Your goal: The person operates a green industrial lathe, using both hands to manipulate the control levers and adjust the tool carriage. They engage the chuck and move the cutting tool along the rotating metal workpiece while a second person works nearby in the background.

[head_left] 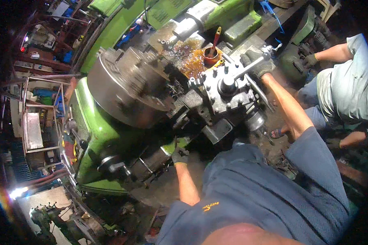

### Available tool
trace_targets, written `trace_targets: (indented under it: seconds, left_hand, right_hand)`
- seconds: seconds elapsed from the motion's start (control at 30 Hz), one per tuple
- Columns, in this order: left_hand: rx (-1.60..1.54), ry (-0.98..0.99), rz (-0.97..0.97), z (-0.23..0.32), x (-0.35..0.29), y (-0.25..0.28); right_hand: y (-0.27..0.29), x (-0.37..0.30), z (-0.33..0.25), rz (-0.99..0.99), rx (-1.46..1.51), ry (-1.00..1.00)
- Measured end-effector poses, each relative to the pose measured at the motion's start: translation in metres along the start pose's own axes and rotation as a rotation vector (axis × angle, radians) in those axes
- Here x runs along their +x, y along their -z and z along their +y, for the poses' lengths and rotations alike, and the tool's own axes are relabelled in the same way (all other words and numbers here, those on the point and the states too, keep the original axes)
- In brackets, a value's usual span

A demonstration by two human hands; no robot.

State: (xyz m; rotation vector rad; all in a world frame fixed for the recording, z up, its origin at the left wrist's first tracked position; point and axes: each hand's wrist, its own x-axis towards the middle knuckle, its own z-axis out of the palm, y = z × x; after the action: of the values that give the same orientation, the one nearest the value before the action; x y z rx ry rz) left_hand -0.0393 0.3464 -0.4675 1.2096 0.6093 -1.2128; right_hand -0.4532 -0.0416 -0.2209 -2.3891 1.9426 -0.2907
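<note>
A green metal lathe fills the middle, its large round chuck (131,85) smeared by spinning. My right hand (258,67), in a dark glove, is closed at the crank handle (269,49) of the slide, beyond the square tool post (227,87). The tool post's long metal lever (249,67) crosses in front of that hand and hides part of its fingers. Lower down, below the carriage, my gloved left hand (180,156) is closed around a thin upright lever (176,142).
A reddish pot (210,59) with a brush (216,41) in it stands beside brown, oily liquid and chips. Behind is the tailstock (192,22). Another person (343,77) crouches at right, gloved hand on a dark green machine part (292,65). A metal frame rack (43,114) stands left.
</note>
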Motion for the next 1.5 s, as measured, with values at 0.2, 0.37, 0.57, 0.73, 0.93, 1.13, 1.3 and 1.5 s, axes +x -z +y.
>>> trace_targets:
  seconds: [0.2,0.37,0.57,0.73,0.93,1.13,1.3,1.5]
  left_hand:
    - [0.043,-0.073,-0.017,-0.005,-0.005,-0.005]
    - [0.032,-0.033,-0.019,0.001,0.003,0.003]
    - [0.025,0.008,-0.059,-0.005,0.001,0.004]
    - [0.003,-0.063,0.007,-0.004,0.005,0.004]
    - [0.022,-0.017,0.013,0.000,-0.006,-0.007]
    - [0.041,-0.066,0.038,-0.004,-0.004,-0.005]
    - [-0.048,0.020,0.096,-0.003,-0.008,-0.012]
    - [-0.043,-0.051,0.028,-0.005,-0.018,-0.017]
  right_hand:
    - [-0.011,0.004,0.008,0.008,0.049,-0.008]
    - [-0.019,0.007,0.011,0.014,0.088,-0.060]
    - [-0.004,0.000,0.004,0.034,0.045,0.019]
    - [-0.008,0.002,0.005,0.020,0.125,-0.027]
    - [-0.007,0.004,0.006,-0.046,0.149,-0.097]
    - [-0.011,0.000,0.004,0.162,0.170,0.024]
    - [-0.009,0.002,0.003,0.175,0.223,-0.005]
    - [-0.011,0.002,0.002,0.147,0.213,-0.040]
